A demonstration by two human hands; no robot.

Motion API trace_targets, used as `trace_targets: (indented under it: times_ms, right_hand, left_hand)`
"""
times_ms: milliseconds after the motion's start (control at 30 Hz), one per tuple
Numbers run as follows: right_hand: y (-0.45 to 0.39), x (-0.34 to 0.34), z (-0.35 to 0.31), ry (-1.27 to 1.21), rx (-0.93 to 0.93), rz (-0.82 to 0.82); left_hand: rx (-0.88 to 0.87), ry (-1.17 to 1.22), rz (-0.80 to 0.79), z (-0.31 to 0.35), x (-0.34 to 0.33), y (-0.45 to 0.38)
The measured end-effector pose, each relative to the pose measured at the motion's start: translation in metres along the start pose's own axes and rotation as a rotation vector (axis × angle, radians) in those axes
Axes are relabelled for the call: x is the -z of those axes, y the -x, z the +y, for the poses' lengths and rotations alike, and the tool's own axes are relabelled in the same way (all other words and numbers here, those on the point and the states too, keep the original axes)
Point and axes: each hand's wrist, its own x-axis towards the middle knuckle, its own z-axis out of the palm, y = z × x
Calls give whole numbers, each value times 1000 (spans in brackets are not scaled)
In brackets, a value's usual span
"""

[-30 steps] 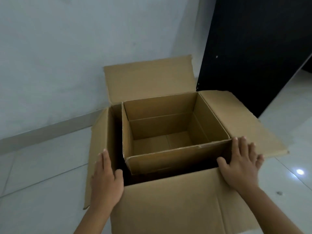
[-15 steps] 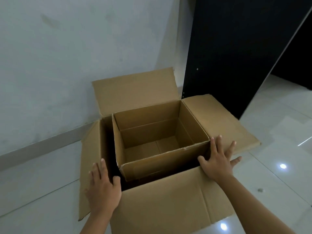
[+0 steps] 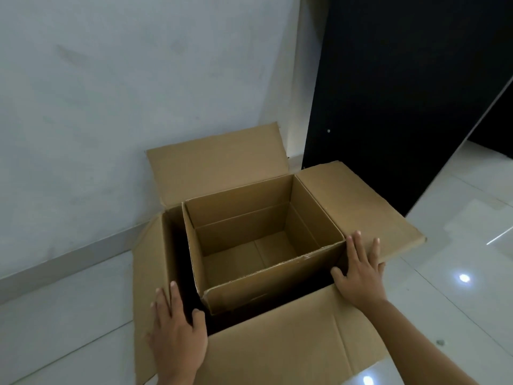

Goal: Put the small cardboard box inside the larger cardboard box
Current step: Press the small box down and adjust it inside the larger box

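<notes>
head view: glossy white tile floor; pale wall behind, black panel at back right
edges: larger cardboard box has all four flaps splayed out; dark gap along the left and near sides
small cardboard box: sits inside the larger one, open top, pushed to the far-right corner – rim about level with the opening
left hand: flat, fingers spread, on the left flap; grips nothing
right hand: flat on the right flap, just beside the small box's near-right corner – holds nothing
</notes>
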Motion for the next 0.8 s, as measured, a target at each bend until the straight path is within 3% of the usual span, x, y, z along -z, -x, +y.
trace_targets:
  times_ms: [267, 367, 500, 600, 800]
  right_hand:
    - [-53, 3, -7, 47, 81, -16]
    - [-58, 4, -4, 3, 72, 57]
    - [-56, 5, -5, -254, -185, 281]
    - [-60, 6, -2, -472, -354, 306]
    - [-82, 20, -8, -789, -488, 325]
  left_hand:
    - [21, 40, 65, 23, -10, -22]
    - [35, 14, 47, 29, -11, -26]
    - [28, 27, -32, 28, -6, -38]
    - [-27, -25, 5, 22, -2, -49]
    - [-54, -37, 33, 27, -4, -58]
